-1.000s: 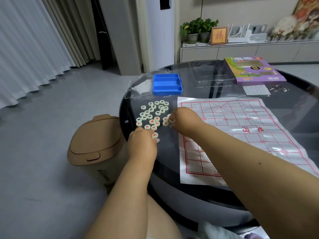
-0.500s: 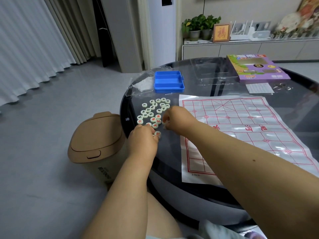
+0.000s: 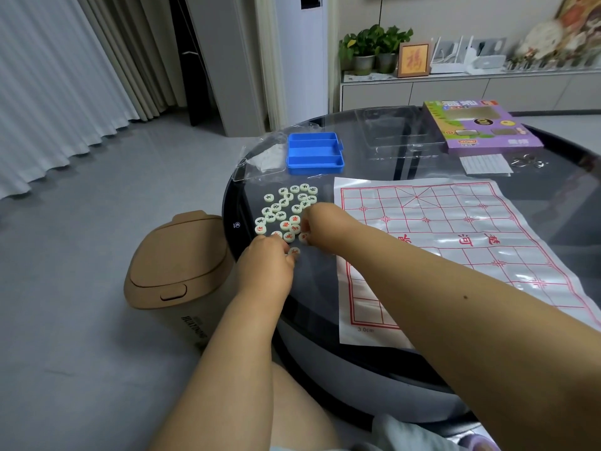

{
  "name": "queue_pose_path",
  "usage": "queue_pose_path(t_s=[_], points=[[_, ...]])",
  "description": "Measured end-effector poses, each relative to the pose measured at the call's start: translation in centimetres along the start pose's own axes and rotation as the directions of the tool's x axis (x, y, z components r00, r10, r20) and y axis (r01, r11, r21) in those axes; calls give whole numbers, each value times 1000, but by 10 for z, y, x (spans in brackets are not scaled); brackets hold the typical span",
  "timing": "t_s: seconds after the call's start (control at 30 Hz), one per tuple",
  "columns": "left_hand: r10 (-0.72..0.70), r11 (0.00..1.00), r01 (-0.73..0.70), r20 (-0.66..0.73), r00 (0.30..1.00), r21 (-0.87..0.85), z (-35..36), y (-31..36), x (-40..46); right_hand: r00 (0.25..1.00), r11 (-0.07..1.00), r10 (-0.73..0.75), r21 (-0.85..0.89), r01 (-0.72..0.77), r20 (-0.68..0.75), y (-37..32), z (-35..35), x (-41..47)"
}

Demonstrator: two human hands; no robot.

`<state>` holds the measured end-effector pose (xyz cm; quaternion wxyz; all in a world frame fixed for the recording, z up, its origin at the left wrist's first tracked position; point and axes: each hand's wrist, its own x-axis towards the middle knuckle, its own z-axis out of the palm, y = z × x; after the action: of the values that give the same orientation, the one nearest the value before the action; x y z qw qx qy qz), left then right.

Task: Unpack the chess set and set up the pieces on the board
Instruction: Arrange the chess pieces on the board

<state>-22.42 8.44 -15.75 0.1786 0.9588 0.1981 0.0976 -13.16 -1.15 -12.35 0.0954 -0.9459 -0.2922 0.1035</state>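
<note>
Several small pale round chess pieces (image 3: 286, 208) with black or red characters lie in a loose cluster on the dark glass table (image 3: 374, 164), left of the white plastic board sheet (image 3: 455, 242) with its red grid. No piece stands on the sheet. My left hand (image 3: 265, 268) rests at the near edge of the cluster, its fingertips touching a red-marked piece (image 3: 294, 251). My right hand (image 3: 325, 227) hovers over the right side of the cluster, fingers curled around a red-marked piece (image 3: 303, 236). The fingers hide what lies under both palms.
An empty blue compartment tray (image 3: 314, 153) sits behind the pieces beside a crumpled clear bag (image 3: 263, 157). A clear plastic lid (image 3: 403, 131), the purple game box (image 3: 478, 125), a white paper (image 3: 486, 164) and keys (image 3: 528, 162) lie farther back. A tan bin (image 3: 177, 265) stands left of the table.
The view has shifted a little. My right hand has drawn back slightly toward me over the red pieces. My left hand stays at the cluster's near edge.
</note>
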Motion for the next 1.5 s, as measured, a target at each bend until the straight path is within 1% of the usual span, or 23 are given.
queue_pose_path(t_s=[0.1, 0.2, 0.27, 0.37, 0.4, 0.47, 0.57, 0.63, 0.7, 0.8, 0.9, 0.97, 1.07, 1.13, 1.2, 1.27, 1.33, 1.37, 1.43, 1.5], points=[[5, 1000, -5, -10, 1000, 2, 1, 0, 0, 997, 992, 4, -124, 6, 78, -6, -1, 2], [5, 1000, -6, -32, 999, -23, 2, 0, 0, 997, 986, -23, -163, 35, 76, -6, 3, 6], [6, 999, -8, -45, 999, -43, 1, 2, -1, 999, 992, -39, -118, 40, 18, -1, -1, -2], [42, 992, -50, -66, 997, -113, -4, 13, -8, 996, 997, -43, 63, 48, -75, 15, -18, -29], [66, 986, -75, -66, 996, -149, -6, 19, -12, 994, 992, -37, 114, 49, -102, 23, -25, -42], [148, 964, -155, -46, 988, -217, -7, 33, -20, 993, 987, -13, 157, 32, -121, 46, -36, -68], [318, 916, -295, 47, 947, -271, -7, 57, -35, 994, 984, 47, 178, -29, -100, 84, -41, -105], [423, 888, -379, 138, 896, -262, -6, 72, -45, 993, 983, 80, 171, -65, -83, 102, -40, -127], [499, 861, -450, 219, 839, -238, -4, 83, -54, 996, 985, 86, 153, -79, -35, 109, -34, -145], [554, 833, -521, 275, 786, -189, 3, 92, -61, 998, 993, 63, 99, -65, 17, 109, -19, -160], [565, 823, -552, 285, 774, -132, 9, 93, -62, 999, 997, 45, 61, -45, -7, 109, -11, -163], [562, 825, -552, 271, 781, -121, 10, 92, -62, 999, 998, 46, 46, -45, -7, 109, -11, -162], [555, 832, -533, 228, 800, -153, 6, 87, -59, 999, 997, 39, 67, -36, -32, 109, -15, -162], [535, 843, -506, 180, 825, -185, 1, 81, -55, 998, 996, 23, 89, -17, -65, 107, -19, -159], [487, 864, -459, 109, 866, -208, -2, 71, -48, 994, 995, 6, 100, 4, -106, 99, -24, -151], [404, 896, -399, -15, 915, -192, -5, 56, -38, 989, 994, -13, 107, 29, -150, 86, -28, -135], [270, 941, -299, -183, 945, -160, -6, 38, -24, 984, 990, -28, 131, 52, -177, 71, -27, -114], [190, 961, -230, -240, 952, -151, -7, 29, -18, 981, 988, -41, 141, 68, -188, 63, -25, -101], [67, 985, -105, -263, 963, -133, -7, 12, -8, 978, 985, -68, 141, 97, -198, 51, -20, -76], [8, 992, -35, -216, 976, -122, -2, 1, 1, 978, 986, -75, 130, 101, -195, 43, -15, -50]])
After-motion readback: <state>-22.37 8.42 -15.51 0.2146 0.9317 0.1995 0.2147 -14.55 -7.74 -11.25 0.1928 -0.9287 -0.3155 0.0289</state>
